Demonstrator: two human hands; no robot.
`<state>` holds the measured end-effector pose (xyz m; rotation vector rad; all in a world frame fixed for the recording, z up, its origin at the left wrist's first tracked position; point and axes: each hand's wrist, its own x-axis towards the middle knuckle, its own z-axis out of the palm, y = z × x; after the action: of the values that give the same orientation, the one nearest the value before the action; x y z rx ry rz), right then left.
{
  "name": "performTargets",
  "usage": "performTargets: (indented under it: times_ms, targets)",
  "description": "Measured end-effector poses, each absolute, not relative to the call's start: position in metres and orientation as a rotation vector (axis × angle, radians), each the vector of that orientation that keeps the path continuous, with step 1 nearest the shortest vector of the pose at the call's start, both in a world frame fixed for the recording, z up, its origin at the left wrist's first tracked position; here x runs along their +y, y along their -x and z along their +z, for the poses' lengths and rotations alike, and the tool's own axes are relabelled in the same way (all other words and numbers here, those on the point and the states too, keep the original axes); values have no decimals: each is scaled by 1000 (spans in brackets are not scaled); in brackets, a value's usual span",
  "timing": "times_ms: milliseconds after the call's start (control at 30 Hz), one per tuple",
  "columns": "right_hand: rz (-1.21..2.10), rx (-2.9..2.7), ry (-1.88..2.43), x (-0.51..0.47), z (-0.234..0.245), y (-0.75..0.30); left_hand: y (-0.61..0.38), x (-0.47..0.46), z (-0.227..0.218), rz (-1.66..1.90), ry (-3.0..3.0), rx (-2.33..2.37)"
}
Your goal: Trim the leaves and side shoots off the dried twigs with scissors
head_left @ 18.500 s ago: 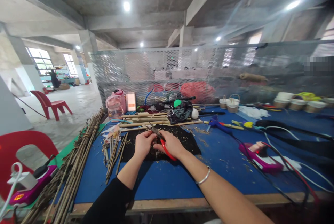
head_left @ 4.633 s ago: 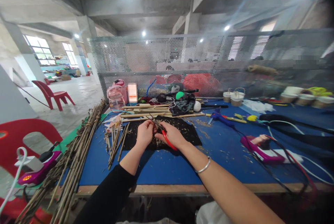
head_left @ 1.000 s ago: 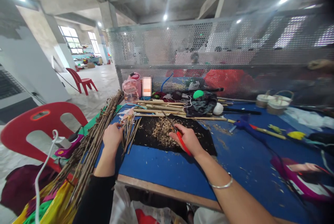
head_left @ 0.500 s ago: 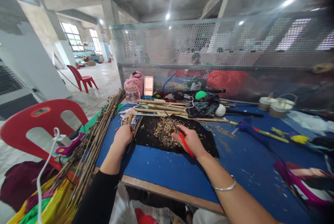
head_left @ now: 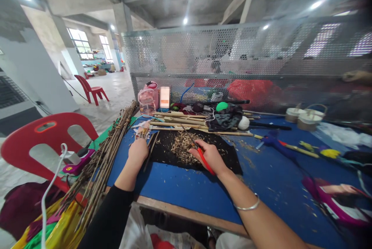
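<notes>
My right hand (head_left: 209, 156) is wrapped round red-handled scissors (head_left: 201, 151), their blades pointing up and left over a heap of small cut twig pieces (head_left: 186, 144). The heap lies on a black cloth (head_left: 165, 152). To the left, my left hand (head_left: 138, 151) is closed, its fingertips turned away from view at a pinkish-white wrapper (head_left: 142, 128) with short twig pieces. What its fingers hold, if anything, is hidden. Thin twigs (head_left: 151, 149) lie just right of that hand, on the cloth's left edge.
Long dry stems (head_left: 112, 152) lie along the blue table's (head_left: 180, 191) left edge. Bamboo sticks (head_left: 180, 121), a dark cloth bundle (head_left: 225, 115) and a pink jug (head_left: 147, 100) stand or lie behind. White buckets (head_left: 310, 119) are at back right. A red chair (head_left: 17, 136) stands left.
My left hand has shifted slightly left, away from the thin twigs, which now lie apart from it. The right hand keeps the scissors over the heap, almost unmoved.
</notes>
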<state>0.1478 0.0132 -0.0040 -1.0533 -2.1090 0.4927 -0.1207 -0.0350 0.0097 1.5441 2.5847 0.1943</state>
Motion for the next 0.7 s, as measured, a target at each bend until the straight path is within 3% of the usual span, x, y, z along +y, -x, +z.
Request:
performTargets:
  times_ms: [167, 300, 433, 567, 700]
  targets:
    - [509, -2103, 1056, 13, -3, -148, 122, -39, 15, 301, -1516, 2616]
    - [534, -2090, 1089, 12, 0, -148, 123, -54, 34, 628, -1480, 2580]
    - [582, -1985, 1088, 11, -1, -145, 91, -66, 52, 1106, -1374, 2025]
    - [823, -1795, 1042, 11, 0, -142, 31, -63, 50, 993, -1268, 1369]
    - [1130, -1594, 918, 9, 6, -141, -8, -48, 37, 862, -1411, 1213]
